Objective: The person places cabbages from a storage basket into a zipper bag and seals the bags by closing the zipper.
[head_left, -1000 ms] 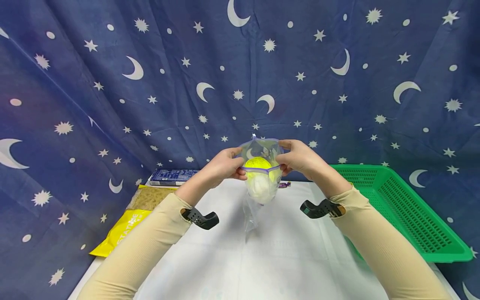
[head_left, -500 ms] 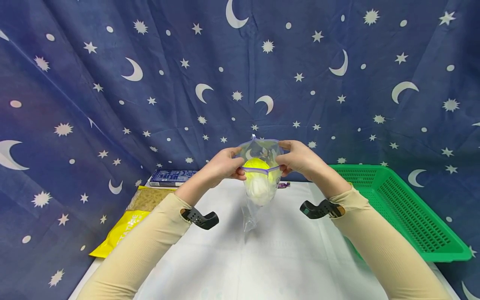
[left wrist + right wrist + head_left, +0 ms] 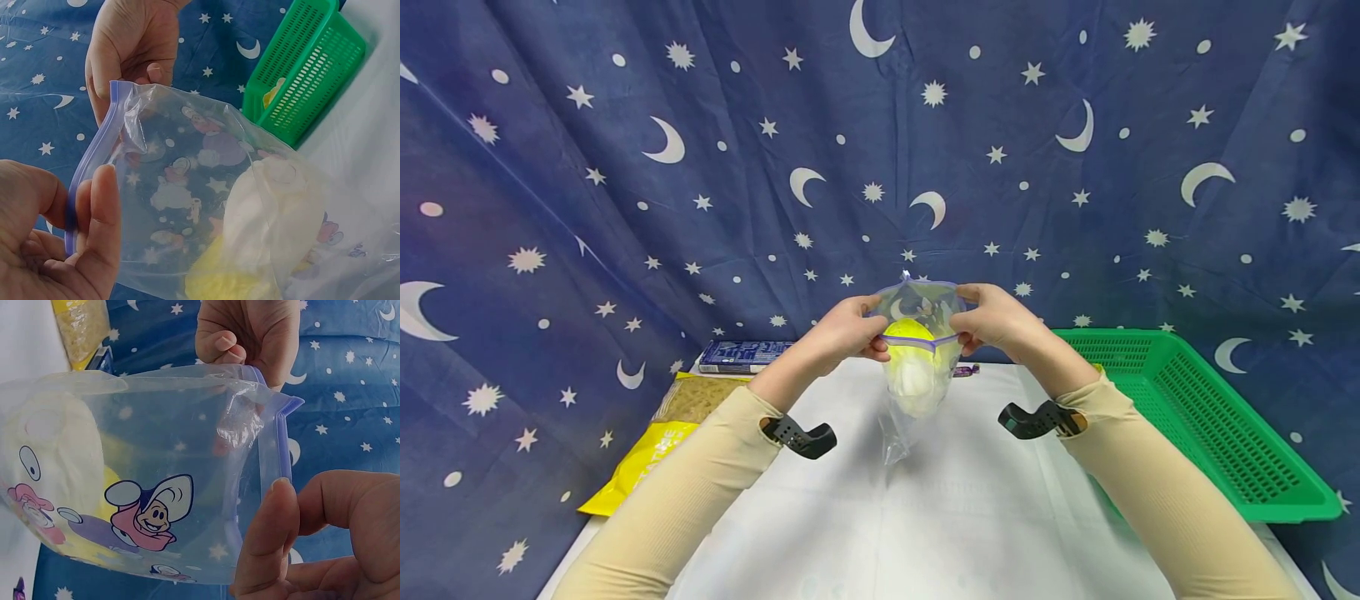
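A clear zip bag (image 3: 898, 437) with a purple zip edge and cartoon prints hangs above the white table, its mouth spread wide. On one side my left hand (image 3: 846, 327) pinches the rim between thumb and fingers. Opposite it, my right hand (image 3: 1000, 322) pinches the other side of the rim. Inside lie a yellow rounded thing (image 3: 910, 327) and a pale, white rounded thing (image 3: 275, 206); their kind is unclear. In the right wrist view, a printed cartoon figure shows on the bag (image 3: 181, 412), with the pale thing blurred behind the plastic.
A green perforated basket (image 3: 1225, 425) stands at the right, with something yellow (image 3: 272, 95) in it. At the left lie a yellow bag (image 3: 655, 454) with tan contents and a dark blue box (image 3: 741, 354). A small purple-wrapped piece (image 3: 967, 371) lies behind the zip bag.
The lower part of the zip bag has swung slightly left, and its contents sit a touch lower. Both hands keep their grip, almost still.
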`<state>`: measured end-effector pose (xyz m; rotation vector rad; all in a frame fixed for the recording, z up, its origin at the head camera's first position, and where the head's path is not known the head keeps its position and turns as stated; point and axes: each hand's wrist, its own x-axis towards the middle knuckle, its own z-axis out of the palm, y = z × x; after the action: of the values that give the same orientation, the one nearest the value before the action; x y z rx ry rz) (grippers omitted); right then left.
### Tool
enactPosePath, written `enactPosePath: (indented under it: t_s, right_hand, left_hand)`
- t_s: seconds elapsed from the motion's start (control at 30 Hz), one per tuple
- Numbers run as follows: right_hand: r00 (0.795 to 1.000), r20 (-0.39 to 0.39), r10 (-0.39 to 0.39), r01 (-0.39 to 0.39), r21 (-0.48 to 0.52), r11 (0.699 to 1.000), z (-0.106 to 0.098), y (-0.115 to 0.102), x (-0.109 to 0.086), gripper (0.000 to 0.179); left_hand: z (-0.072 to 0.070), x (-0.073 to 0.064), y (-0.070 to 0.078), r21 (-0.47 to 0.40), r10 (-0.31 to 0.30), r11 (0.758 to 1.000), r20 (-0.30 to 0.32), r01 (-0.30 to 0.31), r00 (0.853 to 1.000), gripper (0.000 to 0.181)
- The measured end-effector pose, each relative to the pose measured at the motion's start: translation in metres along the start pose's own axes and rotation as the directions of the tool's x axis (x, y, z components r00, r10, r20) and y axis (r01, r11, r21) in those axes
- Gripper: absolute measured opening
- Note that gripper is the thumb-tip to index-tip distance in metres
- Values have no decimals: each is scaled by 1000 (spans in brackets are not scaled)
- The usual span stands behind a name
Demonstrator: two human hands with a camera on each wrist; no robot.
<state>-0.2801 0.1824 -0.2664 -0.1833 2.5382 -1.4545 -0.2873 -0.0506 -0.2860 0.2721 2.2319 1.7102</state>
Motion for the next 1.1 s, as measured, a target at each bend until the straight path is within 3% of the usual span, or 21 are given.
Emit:
enactPosePath:
  t_s: [0.47, 0.67, 0.9, 1.1]
  right_hand:
    - [999, -39, -9, 8, -32, 999, -2, -2, 0, 81]
    - [999, -34, -28, 25, -78, 997, 1, -1, 2, 79]
    - [1000, 14, 7, -5, -139, 990, 19, 16, 5, 77]
    - [1000, -17, -12, 10, -122, 993, 26, 28, 5, 73]
  left_hand:
    - [0, -1, 0, 12, 48, 999, -14, -48, 999, 68]
    - [5, 4, -17, -34, 43, 999, 15, -42, 999, 70]
    - [8, 3, -35, 88, -37, 996, 75, 30, 997, 70]
    - [0, -3, -37, 166, 20, 986, 19, -23, 1000, 69]
